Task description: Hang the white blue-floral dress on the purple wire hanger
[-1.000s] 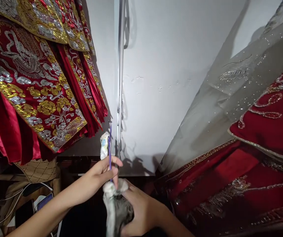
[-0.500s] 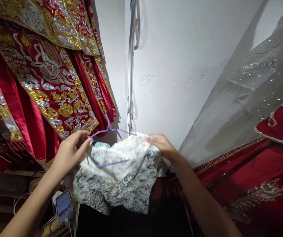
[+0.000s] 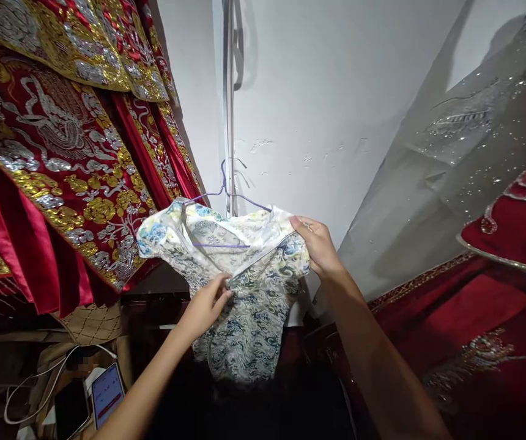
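A short-sleeved, V-necked floral dress (image 3: 249, 311) in white, blue, yellow and grey-green hangs spread on a thin purple hanger (image 3: 224, 180). The hanger's hook is up by a narrow metal upright; whether it is hooked there I cannot tell. My right hand (image 3: 320, 247) grips the dress at the right shoulder and sleeve, thumb on top. At the bottom of the V neckline, my left hand (image 3: 208, 305) pinches the front of the dress between thumb and fingers. The lower end of the dress fades into the dark over black clothing.
Red garments with gold and silver embroidery (image 3: 84, 153) hang at the left. A metal upright (image 3: 229, 91) runs along the white wall (image 3: 313, 79). To the right are a sparkling pale gown (image 3: 428, 159) and red beaded fabric (image 3: 487, 305). Phones (image 3: 107, 394) with a white cable lie lower left.
The dress has risen and opened out, its left sleeve and waist now showing. My left hand has moved from the left shoulder down to the neckline. My right hand stays at the right shoulder.
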Demonstrator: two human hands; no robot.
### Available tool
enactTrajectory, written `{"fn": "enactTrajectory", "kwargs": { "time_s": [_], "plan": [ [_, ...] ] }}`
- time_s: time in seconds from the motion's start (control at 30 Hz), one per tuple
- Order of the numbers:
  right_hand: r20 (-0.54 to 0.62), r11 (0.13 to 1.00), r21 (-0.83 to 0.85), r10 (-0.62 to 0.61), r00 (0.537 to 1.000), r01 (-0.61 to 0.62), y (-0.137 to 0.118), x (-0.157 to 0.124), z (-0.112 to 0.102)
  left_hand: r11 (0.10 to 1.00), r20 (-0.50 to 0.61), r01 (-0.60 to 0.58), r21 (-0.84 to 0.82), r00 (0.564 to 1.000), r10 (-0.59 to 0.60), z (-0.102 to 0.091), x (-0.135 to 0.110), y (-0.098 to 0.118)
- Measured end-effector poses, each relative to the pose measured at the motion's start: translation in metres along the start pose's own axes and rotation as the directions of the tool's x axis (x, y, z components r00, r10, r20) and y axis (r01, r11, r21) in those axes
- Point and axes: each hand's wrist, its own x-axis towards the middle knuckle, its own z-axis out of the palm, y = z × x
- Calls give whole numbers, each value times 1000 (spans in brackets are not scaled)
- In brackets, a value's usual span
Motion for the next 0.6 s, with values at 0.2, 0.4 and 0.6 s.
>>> {"fn": "enactTrajectory", "kwargs": {
  "time_s": [0.2,0.4,0.6],
  "plan": [
    [-51,993,-30,111,993,-112,42,-23,-15,986,-91,38,-164,994,-53,55,-32,-21],
    [-282,965,-257,-116,952,41,59,-38,-8,860,-106,126,-494,973,-203,69,-73,-15],
    [-537,886,-463,-278,797,-3,131,-157,33,661,-35,140,-738,969,-244,69,-70,7]
  ]
}}
